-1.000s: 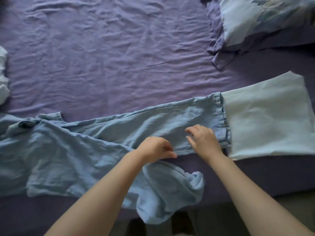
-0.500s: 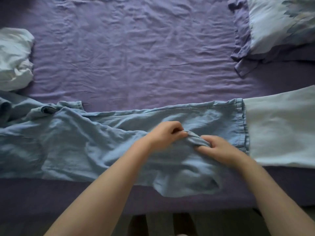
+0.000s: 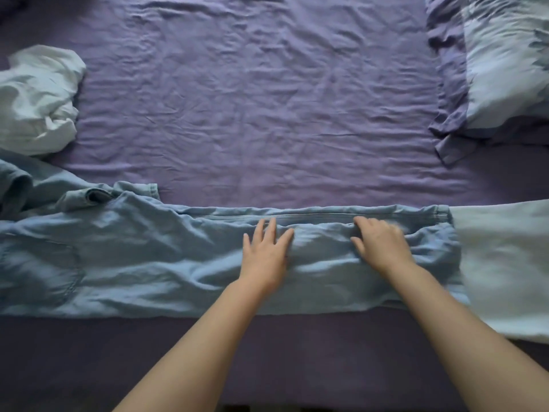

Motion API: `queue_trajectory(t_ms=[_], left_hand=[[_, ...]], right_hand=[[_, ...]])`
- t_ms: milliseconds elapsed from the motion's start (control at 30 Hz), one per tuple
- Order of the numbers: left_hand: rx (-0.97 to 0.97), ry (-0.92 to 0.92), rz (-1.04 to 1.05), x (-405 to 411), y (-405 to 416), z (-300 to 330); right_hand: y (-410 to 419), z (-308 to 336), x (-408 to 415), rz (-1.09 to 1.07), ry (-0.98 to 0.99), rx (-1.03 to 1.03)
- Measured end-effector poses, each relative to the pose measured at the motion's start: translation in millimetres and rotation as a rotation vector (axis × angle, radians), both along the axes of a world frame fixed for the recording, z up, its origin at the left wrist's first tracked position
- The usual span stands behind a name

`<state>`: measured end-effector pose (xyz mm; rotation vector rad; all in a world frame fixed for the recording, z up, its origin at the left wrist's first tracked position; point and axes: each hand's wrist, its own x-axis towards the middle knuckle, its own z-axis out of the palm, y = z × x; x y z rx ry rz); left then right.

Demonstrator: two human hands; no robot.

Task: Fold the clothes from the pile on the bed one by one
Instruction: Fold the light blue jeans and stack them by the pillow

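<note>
On bed (image 3: 267,114), jeans (image 3: 133,257) cut off at L, both hands' fingers flat, R hand (image 3: 381,245) blurred, L hand (image 3: 266,252)

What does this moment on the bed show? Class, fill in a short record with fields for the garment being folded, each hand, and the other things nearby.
garment: light blue trousers, laid lengthwise along the near edge of the bed
left hand: flat on the trousers, fingers spread
right hand: resting on the trousers, holding nothing
bed sheet: purple, wrinkled
folded item: pale cloth, right of the trousers
unfolded item: white crumpled garment, far left
pillow: top right
</note>
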<state>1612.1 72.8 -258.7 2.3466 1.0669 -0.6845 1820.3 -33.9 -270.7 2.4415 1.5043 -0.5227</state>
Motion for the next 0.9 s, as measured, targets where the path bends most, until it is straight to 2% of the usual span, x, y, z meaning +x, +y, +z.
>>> queue_trajectory(t_ms=[100, 167, 367, 467, 567, 633, 733, 800, 900], left_hand=[[0.002, -0.024, 0.062, -20, 6, -7], [0.027, -0.047, 0.077, -30, 17, -7], [0.223, 0.049, 0.026, -82, 79, -4], [0.252, 0.088, 0.000, -112, 114, 1], [0.276, 0.115, 0.011, -136, 144, 7], [0.328, 0.131, -0.017, -148, 163, 8], [0.423, 0.181, -0.074, -160, 192, 13], [0.451, 0.189, -0.034, -162, 209, 14], [0.443, 0.126, 0.017, -161, 227, 8]], right_hand=[[22, -15, -24, 0.086, 0.085, 0.257], [45, -17, -47, 0.179, 0.096, 0.351], [100, -19, -123, 0.267, 0.124, 0.345], [117, -18, -146, 0.200, 0.102, 0.288], [130, -16, -162, 0.238, 0.063, 0.243], [134, -18, -163, 0.235, 0.042, 0.282], [143, -21, -154, 0.085, 0.085, 0.446], [146, -24, -152, 0.083, 0.096, 0.541], [145, -31, -153, 0.116, 0.104, 0.520]])
